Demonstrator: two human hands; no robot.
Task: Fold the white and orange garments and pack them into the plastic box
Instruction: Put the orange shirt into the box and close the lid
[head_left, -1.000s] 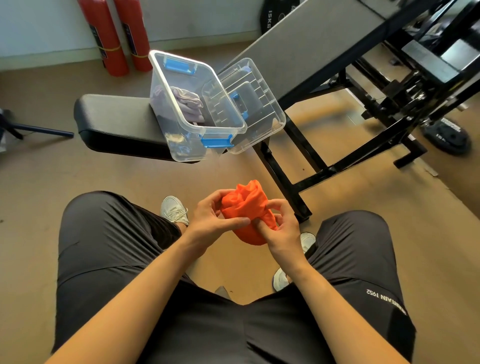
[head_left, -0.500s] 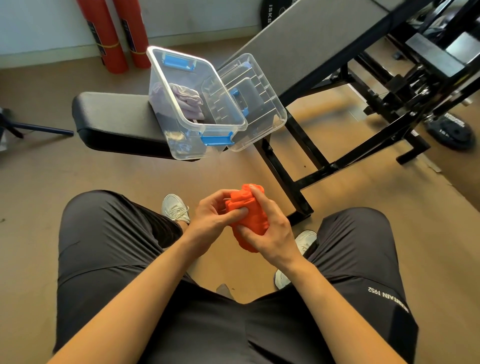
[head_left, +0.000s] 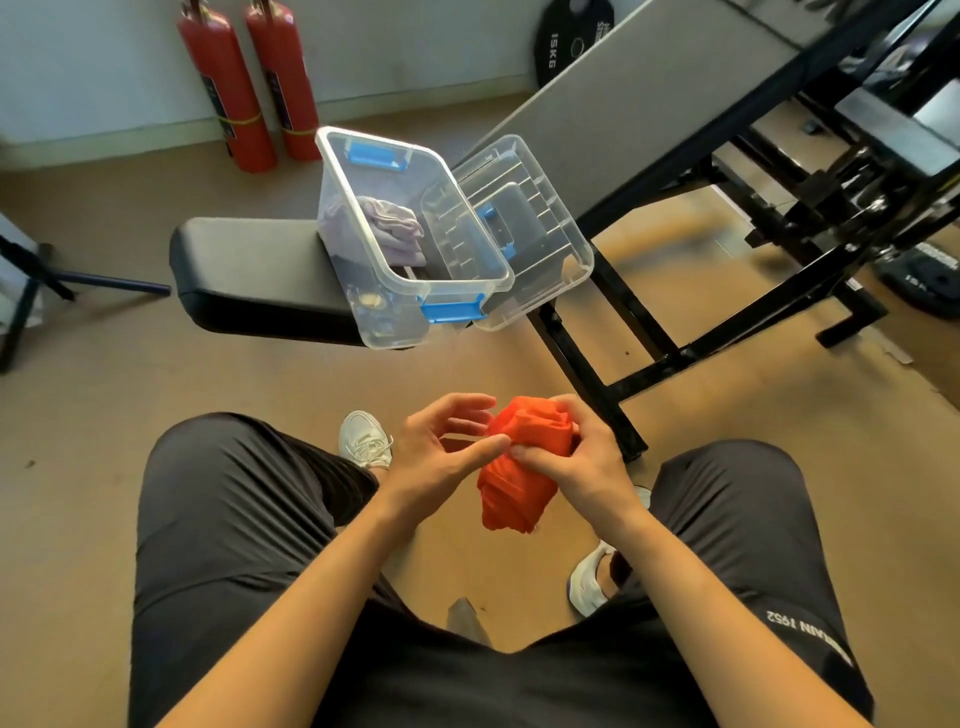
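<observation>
The orange garment (head_left: 511, 480) is bunched into a small roll between my knees, its lower end hanging loose. My right hand (head_left: 579, 460) grips its upper part. My left hand (head_left: 441, 454) is beside it with fingers spread, only the thumb touching the cloth. The clear plastic box (head_left: 395, 312) with blue latches stands on the black bench seat (head_left: 254, 270) ahead. A pale, whitish garment (head_left: 389, 231) lies folded inside it. The box's clear lid (head_left: 540, 228) leans against the box's right side.
The bench's black steel frame (head_left: 597, 384) and grey inclined backrest (head_left: 639, 104) stand to the right. Two red fire extinguishers (head_left: 249, 88) are by the far wall. A black weight plate (head_left: 571, 41) leans behind the bench. Bare brown floor lies between me and the bench.
My left hand has opened its fingers and come off the orange roll, keeping only the thumb on it. The roll's lower end has dropped loose below my right hand.
</observation>
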